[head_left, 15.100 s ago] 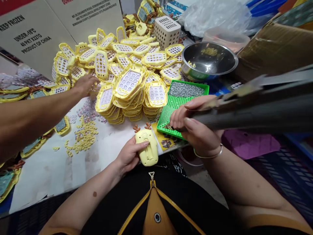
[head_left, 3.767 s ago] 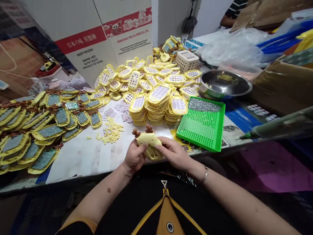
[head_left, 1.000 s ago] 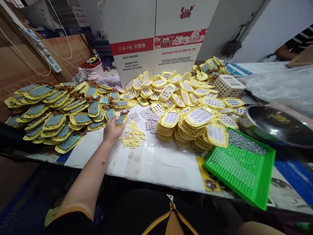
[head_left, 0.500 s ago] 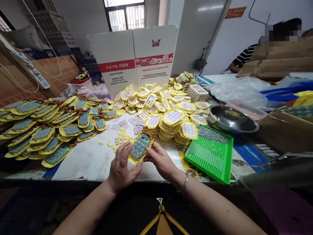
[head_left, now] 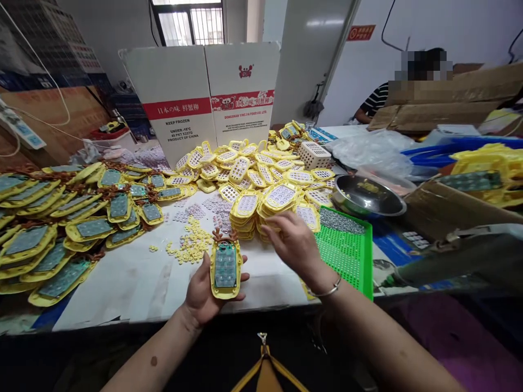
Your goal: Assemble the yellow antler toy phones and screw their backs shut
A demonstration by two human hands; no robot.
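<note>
My left hand point(head_left: 203, 291) cradles a yellow toy-phone half point(head_left: 225, 268) with brown antlers and a green circuit pad facing up, near the table's front edge. My right hand point(head_left: 295, 242) reaches out over the stacks of yellow keypad covers point(head_left: 261, 202), fingers curled down onto the front stack; whether it grips one is hidden. A heap of small yellow buttons point(head_left: 192, 246) lies just left of the held piece.
A green perforated tray point(head_left: 347, 246) with screws sits to the right, a steel bowl point(head_left: 368, 197) behind it. Many yellow halves with circuit pads point(head_left: 65, 218) cover the left. A white carton point(head_left: 204, 98) stands at the back. A person sits far right.
My right hand has left the toy-phone half and moved forward to the stacked keypad covers. My left hand now holds the half alone, lower and flatter.
</note>
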